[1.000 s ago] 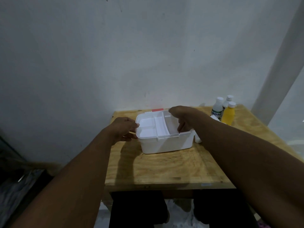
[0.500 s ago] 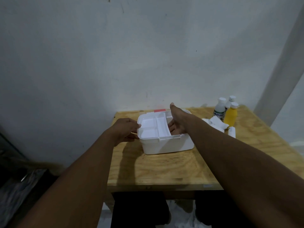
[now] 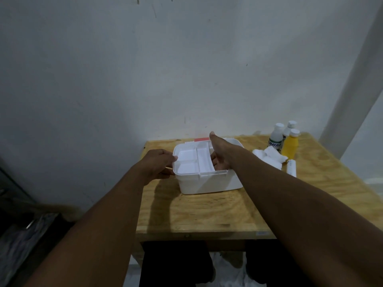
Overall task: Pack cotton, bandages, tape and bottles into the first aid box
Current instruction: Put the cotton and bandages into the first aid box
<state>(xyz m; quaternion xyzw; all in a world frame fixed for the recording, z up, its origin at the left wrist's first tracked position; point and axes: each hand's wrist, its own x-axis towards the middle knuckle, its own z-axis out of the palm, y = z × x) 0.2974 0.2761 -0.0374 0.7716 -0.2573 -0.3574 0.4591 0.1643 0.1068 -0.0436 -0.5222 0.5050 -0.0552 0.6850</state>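
Note:
The white first aid box (image 3: 209, 183) stands open on the wooden table (image 3: 207, 214), with a divided white tray (image 3: 192, 160) in its left part. My left hand (image 3: 157, 164) grips the box's left rim. My right hand (image 3: 220, 156) reaches into the box's right part beside the tray, thumb raised, palm facing the tray, with nothing seen in it. To the right of the box lie white cotton and bandage pieces (image 3: 269, 156) and a small white tube (image 3: 291, 167). Behind them stand two white bottles (image 3: 276, 137) and a yellow bottle (image 3: 291, 145).
The table stands against a pale wall (image 3: 186, 69), with its left edge beside the box. A red latch (image 3: 202, 139) shows at the box's back rim. Dark clutter lies on the floor at the lower left (image 3: 18, 235).
My right hand has moved from the box's top down into its right part and opened with the thumb up. The cotton and tube, hidden behind that arm before, now show. The left hand stayed.

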